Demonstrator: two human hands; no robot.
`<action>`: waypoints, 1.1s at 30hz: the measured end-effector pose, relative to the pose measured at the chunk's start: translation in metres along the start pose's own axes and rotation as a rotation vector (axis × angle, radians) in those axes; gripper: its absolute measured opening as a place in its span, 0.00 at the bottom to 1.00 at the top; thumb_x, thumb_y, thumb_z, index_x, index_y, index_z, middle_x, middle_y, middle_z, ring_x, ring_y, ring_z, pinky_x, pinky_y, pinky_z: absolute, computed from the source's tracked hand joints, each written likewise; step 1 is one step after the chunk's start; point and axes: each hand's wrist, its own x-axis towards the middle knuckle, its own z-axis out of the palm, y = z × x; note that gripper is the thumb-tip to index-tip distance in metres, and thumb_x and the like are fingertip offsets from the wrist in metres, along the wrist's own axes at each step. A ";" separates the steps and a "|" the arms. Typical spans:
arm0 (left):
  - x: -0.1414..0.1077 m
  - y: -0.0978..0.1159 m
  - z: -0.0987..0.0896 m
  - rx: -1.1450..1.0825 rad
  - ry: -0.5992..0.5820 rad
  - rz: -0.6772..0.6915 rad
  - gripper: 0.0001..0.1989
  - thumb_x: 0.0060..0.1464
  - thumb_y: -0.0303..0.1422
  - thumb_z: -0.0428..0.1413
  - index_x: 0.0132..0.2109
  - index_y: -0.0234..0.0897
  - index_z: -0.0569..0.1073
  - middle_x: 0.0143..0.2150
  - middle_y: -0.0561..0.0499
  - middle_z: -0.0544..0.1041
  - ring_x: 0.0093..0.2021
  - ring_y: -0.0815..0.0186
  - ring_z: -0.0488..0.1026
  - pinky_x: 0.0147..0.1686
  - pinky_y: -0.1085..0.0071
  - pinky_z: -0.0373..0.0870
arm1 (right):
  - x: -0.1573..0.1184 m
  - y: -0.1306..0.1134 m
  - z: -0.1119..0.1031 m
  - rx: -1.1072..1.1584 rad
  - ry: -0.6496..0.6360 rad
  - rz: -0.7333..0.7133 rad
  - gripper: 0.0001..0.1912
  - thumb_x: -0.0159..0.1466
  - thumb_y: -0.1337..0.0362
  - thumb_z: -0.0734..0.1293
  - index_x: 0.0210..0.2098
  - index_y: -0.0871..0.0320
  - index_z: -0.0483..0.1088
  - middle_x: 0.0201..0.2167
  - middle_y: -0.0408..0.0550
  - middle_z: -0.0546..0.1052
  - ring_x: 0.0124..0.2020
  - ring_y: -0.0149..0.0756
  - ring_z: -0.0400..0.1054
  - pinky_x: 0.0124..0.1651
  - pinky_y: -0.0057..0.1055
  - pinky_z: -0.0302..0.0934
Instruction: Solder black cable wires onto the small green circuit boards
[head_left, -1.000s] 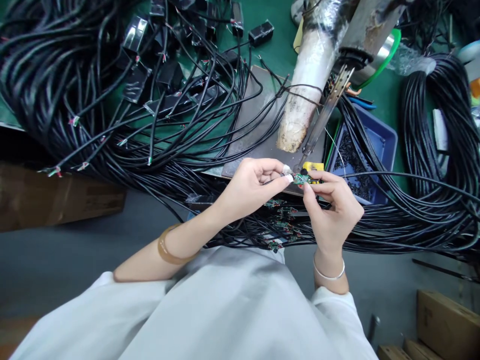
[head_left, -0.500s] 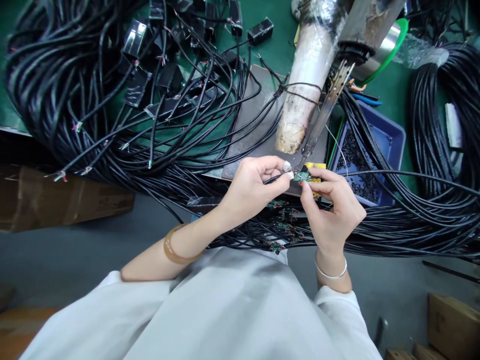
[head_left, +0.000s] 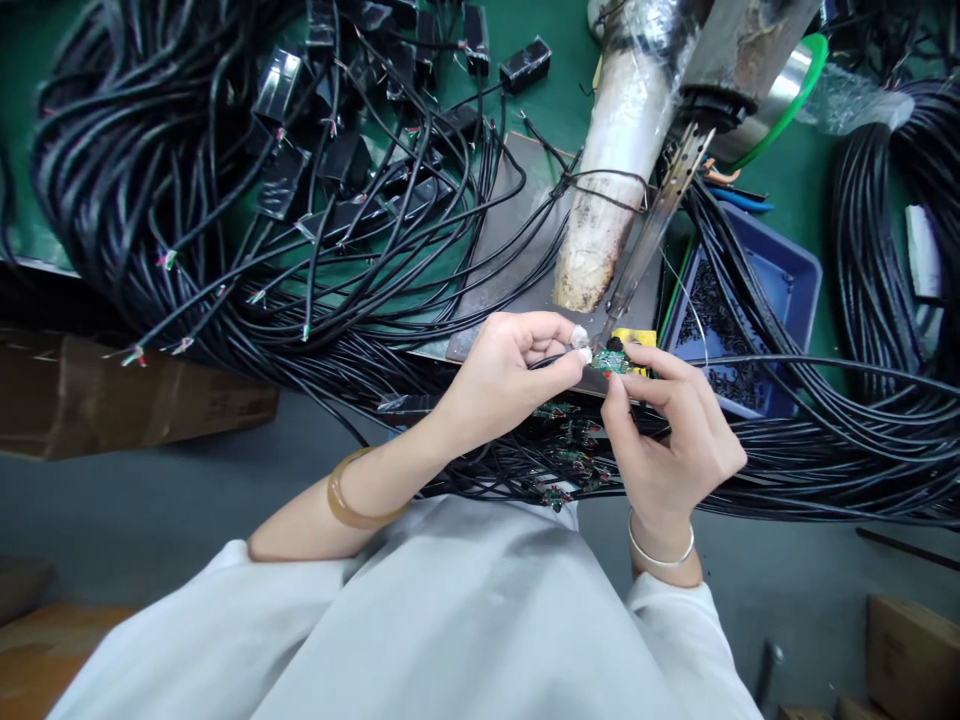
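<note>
The circuit board [head_left: 609, 363] is green, speckled with pale and dark spots, with a bright yellow piece [head_left: 643, 340] behind it. The cables [head_left: 112, 190] are glossy black, their wire ends [head_left: 169, 260] red, green and white. The table [head_left: 568, 70] is deep green, the tray [head_left: 808, 275] slate blue, the spool [head_left: 813, 80] silver with a vivid green rim, the bangle [head_left: 335, 495] amber-brown, the bracelet [head_left: 670, 563] silver, the garment [head_left: 450, 620] plain pale grey.

From the head, the camera looks down over left hand [head_left: 517, 375] and right hand [head_left: 679, 425].
</note>
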 end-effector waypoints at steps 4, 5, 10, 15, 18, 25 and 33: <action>0.002 -0.002 -0.002 -0.043 -0.047 -0.105 0.06 0.52 0.31 0.60 0.31 0.32 0.74 0.23 0.57 0.65 0.23 0.77 0.59 0.23 0.79 0.56 | -0.003 0.002 -0.002 -0.016 -0.072 -0.007 0.08 0.62 0.73 0.70 0.34 0.55 0.68 0.43 0.44 0.82 0.44 0.31 0.78 0.42 0.25 0.72; 0.002 -0.003 -0.002 -0.049 -0.047 -0.119 0.06 0.51 0.31 0.60 0.31 0.32 0.74 0.23 0.57 0.65 0.23 0.77 0.59 0.24 0.78 0.56 | -0.003 0.003 -0.002 -0.015 -0.082 -0.006 0.08 0.62 0.73 0.70 0.34 0.55 0.68 0.44 0.44 0.82 0.44 0.31 0.78 0.42 0.25 0.72; 0.005 -0.005 -0.002 -0.080 -0.065 -0.150 0.05 0.50 0.30 0.60 0.30 0.32 0.73 0.22 0.58 0.63 0.23 0.77 0.56 0.23 0.77 0.52 | -0.001 0.006 -0.001 -0.004 -0.085 -0.010 0.08 0.61 0.73 0.72 0.34 0.56 0.69 0.43 0.45 0.82 0.43 0.31 0.78 0.42 0.24 0.71; 0.008 0.001 -0.002 -0.125 -0.050 -0.145 0.05 0.49 0.30 0.60 0.31 0.31 0.74 0.23 0.57 0.65 0.23 0.76 0.57 0.24 0.77 0.52 | 0.006 0.003 -0.003 -0.006 -0.057 -0.037 0.08 0.61 0.73 0.72 0.35 0.56 0.70 0.43 0.46 0.82 0.44 0.31 0.78 0.45 0.24 0.71; 0.008 0.005 -0.003 -0.148 -0.070 -0.158 0.05 0.48 0.30 0.60 0.30 0.32 0.73 0.21 0.59 0.63 0.21 0.77 0.55 0.22 0.77 0.50 | 0.007 0.001 -0.006 -0.006 -0.067 -0.052 0.08 0.61 0.73 0.72 0.34 0.56 0.69 0.44 0.46 0.82 0.45 0.31 0.78 0.45 0.24 0.72; 0.005 0.003 -0.007 -0.142 -0.165 -0.215 0.07 0.50 0.32 0.59 0.28 0.33 0.70 0.19 0.61 0.56 0.19 0.78 0.48 0.20 0.76 0.41 | 0.000 0.002 -0.007 0.011 -0.143 -0.077 0.08 0.61 0.74 0.71 0.34 0.57 0.68 0.46 0.47 0.81 0.44 0.31 0.78 0.46 0.25 0.72; -0.011 0.003 -0.013 -0.076 -0.323 -0.167 0.06 0.53 0.31 0.57 0.30 0.34 0.68 0.20 0.61 0.56 0.22 0.76 0.48 0.23 0.75 0.44 | -0.008 -0.005 -0.027 0.069 -0.151 0.025 0.06 0.64 0.72 0.69 0.37 0.55 0.70 0.38 0.43 0.82 0.36 0.29 0.78 0.34 0.24 0.70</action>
